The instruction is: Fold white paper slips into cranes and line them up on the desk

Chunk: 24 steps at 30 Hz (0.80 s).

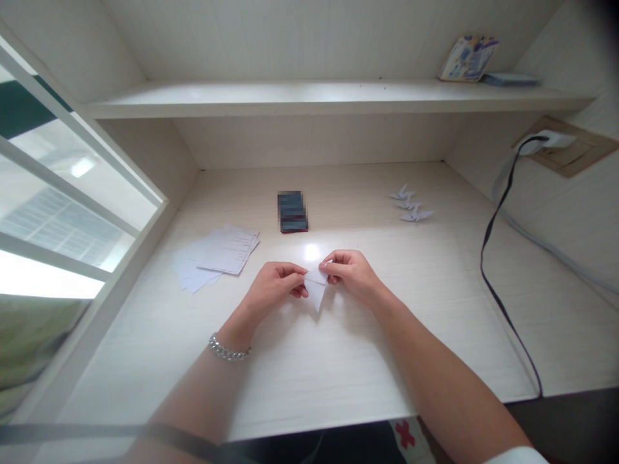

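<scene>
A small folded white paper piece [316,290], pointed downward, is held just above the pale desk [338,361]. My left hand [276,287] pinches its left edge with fingers closed. My right hand [352,273] pinches its upper right corner, fingers curled. A metal bracelet [227,350] circles my left wrist.
A loose stack of white paper sheets [217,256] lies to the left. A dark phone [293,211] lies behind my hands. Three folded paper cranes [411,206] sit at the back right. A black cable [498,283] runs down the right side from a wall socket [551,143]. A shelf [314,96] holds a box [468,58].
</scene>
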### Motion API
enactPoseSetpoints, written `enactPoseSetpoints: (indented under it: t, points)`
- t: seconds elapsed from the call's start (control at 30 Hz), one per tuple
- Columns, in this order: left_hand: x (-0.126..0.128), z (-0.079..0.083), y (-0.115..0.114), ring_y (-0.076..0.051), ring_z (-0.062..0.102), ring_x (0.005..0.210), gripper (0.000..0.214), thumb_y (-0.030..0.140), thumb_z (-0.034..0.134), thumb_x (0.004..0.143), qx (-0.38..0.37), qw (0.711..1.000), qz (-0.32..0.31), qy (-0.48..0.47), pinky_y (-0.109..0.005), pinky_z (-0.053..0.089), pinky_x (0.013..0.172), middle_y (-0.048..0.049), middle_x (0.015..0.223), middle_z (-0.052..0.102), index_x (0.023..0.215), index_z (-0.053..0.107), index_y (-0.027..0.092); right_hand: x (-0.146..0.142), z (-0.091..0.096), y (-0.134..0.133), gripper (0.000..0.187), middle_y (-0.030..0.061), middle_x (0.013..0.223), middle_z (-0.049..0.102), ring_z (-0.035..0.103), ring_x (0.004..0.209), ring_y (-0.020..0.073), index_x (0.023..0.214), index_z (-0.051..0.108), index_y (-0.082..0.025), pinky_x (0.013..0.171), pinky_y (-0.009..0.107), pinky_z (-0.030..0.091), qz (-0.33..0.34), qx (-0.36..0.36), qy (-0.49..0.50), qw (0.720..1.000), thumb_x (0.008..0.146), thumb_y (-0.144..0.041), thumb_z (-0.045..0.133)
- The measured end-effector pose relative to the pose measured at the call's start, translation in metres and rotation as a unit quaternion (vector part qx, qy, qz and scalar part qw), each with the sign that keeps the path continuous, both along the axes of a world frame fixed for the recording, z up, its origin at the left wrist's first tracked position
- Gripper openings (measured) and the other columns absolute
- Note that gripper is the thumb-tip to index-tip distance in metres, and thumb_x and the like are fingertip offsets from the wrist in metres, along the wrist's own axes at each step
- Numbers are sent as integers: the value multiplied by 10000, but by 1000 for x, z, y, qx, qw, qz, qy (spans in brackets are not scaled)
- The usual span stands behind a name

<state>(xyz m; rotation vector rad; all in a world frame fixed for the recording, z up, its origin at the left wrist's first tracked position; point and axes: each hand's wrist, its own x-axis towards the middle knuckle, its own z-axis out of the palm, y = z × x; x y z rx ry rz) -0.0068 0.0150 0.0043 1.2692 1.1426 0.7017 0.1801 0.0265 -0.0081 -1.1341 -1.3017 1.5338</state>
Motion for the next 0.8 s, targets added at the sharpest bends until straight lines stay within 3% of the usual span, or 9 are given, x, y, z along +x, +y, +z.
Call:
enactPoseSetpoints:
  t: [0.13,0.27,0.43,0.6,0.7,0.8]
  points:
    - [-4,1,-1,-157,634,653,168,120,529,699,-16,999,-10,-40,-284,502,642,-79,713,681,761,686,121,8,3,2,112,-23,493,517,444,464,88,610,609,-147,465,233,315,-28,5,4,1000,644,-245,654]
    - [-6,0,0,-152,629,684,164,197,545,752,-5,999,6,-53,-294,499,668,-94,818,682,831,670,128,11,7,3,117,-27,499,517,453,474,91,618,607,-152,473,233,326,-43,10,-5,999,645,-254,659]
    - [1,-2,0,-137,588,657,239,369,614,752,47,999,12,-6,-263,477,609,-59,763,648,831,626,144,6,6,1,151,-13,549,544,478,500,98,642,619,-149,493,236,358,-15,10,-14,1000,650,-291,668]
    - [3,-5,-2,-119,546,595,304,401,628,745,97,995,22,28,-229,421,535,-20,688,620,937,613,165,6,7,0,208,-12,551,536,468,500,94,659,622,-142,489,233,356,-10,12,-6,1000,654,-340,685]
    - [3,-4,-1,-113,539,590,262,392,621,753,85,996,9,-2,-223,412,532,-23,674,615,850,629,149,5,6,0,242,-17,544,528,467,503,94,680,620,-148,492,231,367,-19,20,0,1000,668,-380,688]
    - [4,-5,0,-130,572,612,263,387,634,742,53,997,43,-47,-244,444,567,-33,663,620,821,627,136,1,4,0,294,13,631,578,523,581,119,758,634,-154,529,236,416,-37,22,-1,999,711,-444,646]
